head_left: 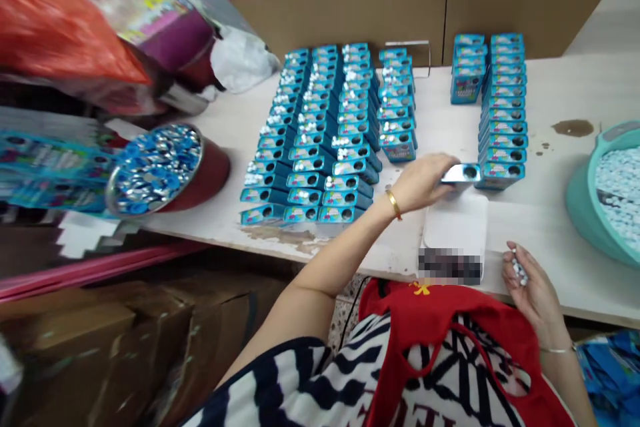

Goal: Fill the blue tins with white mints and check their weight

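Note:
My left hand (425,180) grips a small blue box (463,173) with a dark round hole in its top. It is held just above the far end of a white flat device (456,221) that looks like a small scale. My right hand (533,287), palm up and fingers curled, cups some small white pellets (520,268) near the table's front edge. On the right, a turquoise tub (580,193) holds many similar pellets. A column of blue boxes (501,173) stands just beyond the held box.
Several rows of blue boxes (305,163), many topped with white pellets, stand left of centre. A red bucket (213,173) of shiny blue pieces sits farther left. Cardboard (340,13) walls off the back. Blue packets (613,373) lie below the table at right.

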The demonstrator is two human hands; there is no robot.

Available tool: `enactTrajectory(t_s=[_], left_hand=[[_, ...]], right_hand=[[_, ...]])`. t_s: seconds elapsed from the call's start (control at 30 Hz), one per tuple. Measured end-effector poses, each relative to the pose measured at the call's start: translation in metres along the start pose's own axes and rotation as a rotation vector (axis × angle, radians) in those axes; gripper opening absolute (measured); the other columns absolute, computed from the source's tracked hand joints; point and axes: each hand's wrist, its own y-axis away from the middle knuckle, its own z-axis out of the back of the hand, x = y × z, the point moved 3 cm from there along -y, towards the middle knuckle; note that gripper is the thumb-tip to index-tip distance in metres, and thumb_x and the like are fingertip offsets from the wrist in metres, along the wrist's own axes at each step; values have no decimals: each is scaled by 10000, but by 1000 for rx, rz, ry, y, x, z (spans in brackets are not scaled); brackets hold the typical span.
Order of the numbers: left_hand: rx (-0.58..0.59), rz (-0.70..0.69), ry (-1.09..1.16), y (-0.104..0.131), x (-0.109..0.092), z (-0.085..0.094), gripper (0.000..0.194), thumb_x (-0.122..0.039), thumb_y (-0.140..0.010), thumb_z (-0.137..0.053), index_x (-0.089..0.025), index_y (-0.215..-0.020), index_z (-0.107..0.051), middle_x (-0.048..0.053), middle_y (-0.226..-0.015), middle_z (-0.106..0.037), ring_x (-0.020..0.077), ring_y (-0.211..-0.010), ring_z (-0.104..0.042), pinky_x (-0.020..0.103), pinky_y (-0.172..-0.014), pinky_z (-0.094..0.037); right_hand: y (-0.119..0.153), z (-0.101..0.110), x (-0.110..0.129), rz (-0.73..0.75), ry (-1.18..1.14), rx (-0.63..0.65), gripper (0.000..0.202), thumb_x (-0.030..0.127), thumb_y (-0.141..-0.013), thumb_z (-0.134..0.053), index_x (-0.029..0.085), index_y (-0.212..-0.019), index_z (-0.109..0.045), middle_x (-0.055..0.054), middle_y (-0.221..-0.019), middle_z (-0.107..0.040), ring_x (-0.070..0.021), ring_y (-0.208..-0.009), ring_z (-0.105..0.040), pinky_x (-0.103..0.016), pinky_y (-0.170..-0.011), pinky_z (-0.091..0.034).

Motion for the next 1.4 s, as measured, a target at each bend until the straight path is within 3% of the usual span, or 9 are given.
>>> enactTrajectory(t_s=[0.13,0.27,0.43,0.57,0.73,0.97,1.17,1.3,1.4], left_hand=[[-101,222,-134,-79,52,19,358,-237,-837,-637,-146,-1177,-571,106,-1131,-657,255,-1057,-618,334,-889,-475],[-29,323,-181,-158,91,0,403,-196,-830,-650,-144,-1220,-566,126,-1239,-593,257,-1108,-592,330,-921,-468],[-117,413,-296,-201,104,-8,433,-147,-842,-648,-181,-1264,-558,138,-1333,-510,284,-1238,-504,377,-991,-435],[-150,291,-316,-168,95,17,479,-252,-859,-672,-166,-1305,-522,158,-1315,-524,311,-1243,-485,432,-1011,-401],[-137,253,-359,-64,85,45,293,-354,-834,-698,-162,-1041,-618,136,-1158,-597,310,-1108,-540,476,-976,-398],[-101,315,-390,8,80,20,31,-160,-825,-664,-175,-850,-652,129,-1345,-545,332,-1337,-398,596,-1123,-237],[32,-4,-438,16,-12,25,170,-256,-950,-507,-178,-932,-657,110,-1065,-638,228,-911,-594,389,-801,-456],[219,-158,-438,13,-78,9,218,-212,-968,-447,-177,-966,-661,103,-1013,-641,199,-806,-598,321,-641,-398],[361,-190,-454,7,-98,-11,252,-175,-973,-412,-174,-962,-664,107,-1023,-642,206,-843,-611,319,-644,-391]], right_hand=[[-1,7,-1,32,-12,-12,458,351,-618,-896,163,-981,-691,16,-745,-617,-20,-503,-446,-111,-402,-367],[-1,9,-6,14,-29,-34,480,363,-613,-899,169,-1002,-695,10,-770,-628,-21,-511,-450,-113,-408,-374],[0,8,-6,-1,-12,-49,490,383,-614,-894,192,-1021,-698,13,-782,-632,-27,-516,-459,-113,-409,-387],[-3,6,-2,-23,3,-33,479,358,-596,-899,193,-1001,-703,9,-762,-630,-33,-510,-456,-113,-403,-398],[-8,0,-2,-59,3,9,479,318,-576,-904,191,-993,-705,-1,-753,-636,-42,-508,-466,-120,-395,-409],[-2,-9,-7,-54,-56,71,396,313,-597,-887,166,-907,-690,-9,-761,-641,-41,-537,-483,-119,-441,-449],[7,3,-8,-71,-207,55,326,310,-643,-865,162,-792,-615,12,-719,-608,-24,-496,-435,-110,-408,-415],[13,4,-11,-72,-249,27,338,252,-614,-879,147,-796,-614,10,-724,-608,-27,-523,-475,-97,-416,-416],[18,3,-13,-70,-277,31,320,228,-620,-867,136,-818,-634,1,-737,-615,-31,-538,-490,-96,-413,-416]])
